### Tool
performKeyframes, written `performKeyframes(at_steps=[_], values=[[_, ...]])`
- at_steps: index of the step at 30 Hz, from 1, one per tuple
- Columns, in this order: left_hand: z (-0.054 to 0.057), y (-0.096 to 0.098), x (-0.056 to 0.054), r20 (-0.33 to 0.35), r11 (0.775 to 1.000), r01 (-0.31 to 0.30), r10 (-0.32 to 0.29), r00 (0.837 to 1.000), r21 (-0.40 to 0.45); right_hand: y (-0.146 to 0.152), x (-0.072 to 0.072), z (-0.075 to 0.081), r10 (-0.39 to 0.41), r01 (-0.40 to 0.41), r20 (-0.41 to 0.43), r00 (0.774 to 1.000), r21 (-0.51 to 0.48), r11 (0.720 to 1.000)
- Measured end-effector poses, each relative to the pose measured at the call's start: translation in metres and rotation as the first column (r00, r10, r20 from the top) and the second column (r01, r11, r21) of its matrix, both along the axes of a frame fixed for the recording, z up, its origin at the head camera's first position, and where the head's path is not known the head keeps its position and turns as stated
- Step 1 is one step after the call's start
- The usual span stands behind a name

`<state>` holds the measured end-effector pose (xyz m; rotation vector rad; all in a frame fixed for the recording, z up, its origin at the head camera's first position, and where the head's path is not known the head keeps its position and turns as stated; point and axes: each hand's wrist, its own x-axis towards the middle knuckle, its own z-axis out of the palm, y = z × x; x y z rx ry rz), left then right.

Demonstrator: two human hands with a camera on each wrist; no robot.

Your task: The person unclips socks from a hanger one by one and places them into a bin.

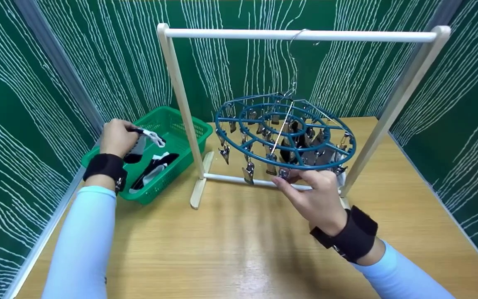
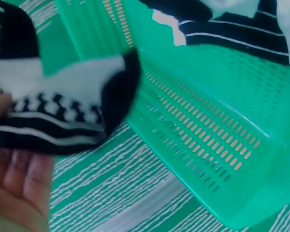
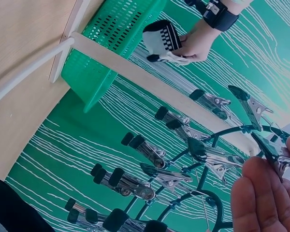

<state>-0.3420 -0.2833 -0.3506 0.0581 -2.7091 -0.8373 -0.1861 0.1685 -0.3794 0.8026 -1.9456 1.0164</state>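
Observation:
Over the green basket (image 1: 166, 182), my left hand (image 1: 116, 137) pinches a black-and-white sock (image 2: 87, 92) with a checkered band; the sock hangs from the fingers in the left wrist view. My right hand (image 1: 313, 195) is at the near rim of a round blue drying hanger (image 1: 239, 146), its thumb and fingers holding a metal clip (image 3: 275, 154) with dark tips. Many such clips dangle from the rings. Dark and grey socks (image 1: 293, 143) hang at the hanger's right side, partly hidden behind the rings.
More socks (image 1: 156, 168) lie in the basket. A wooden rack (image 1: 181, 95) with a white top bar (image 1: 239, 34) carries the hanger by its hook. Its right post (image 1: 396, 108) stands close to the right hand. Green, white-streaked panels enclose the wooden table (image 1: 222, 249).

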Motion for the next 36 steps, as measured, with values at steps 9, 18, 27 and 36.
performKeyframes(at_steps=[9, 18, 27, 36], values=[[-0.014, 0.008, -0.007, 0.096, 0.943, -0.162, 0.197, 0.976, -0.291, 0.002, 0.0, -0.001, 0.005, -0.005, 0.002, 1.0, 0.027, 1.0], [-0.03, 0.02, -0.011, 0.374, 0.93, 0.004, 0.144, 0.916, -0.369, 0.002, 0.0, 0.0, 0.015, -0.016, 0.011, 1.0, 0.042, 0.999], [-0.035, 0.027, -0.006, 0.548, 0.915, 0.273, -0.072, 0.834, -0.296, 0.003, -0.002, 0.002, 0.017, -0.017, 0.0, 1.0, 0.045, 0.999], [-0.036, 0.035, -0.004, 0.616, 0.879, 0.366, -0.109, 0.781, -0.307, 0.001, -0.002, 0.003, 0.022, -0.022, 0.011, 1.0, 0.034, 0.999]])
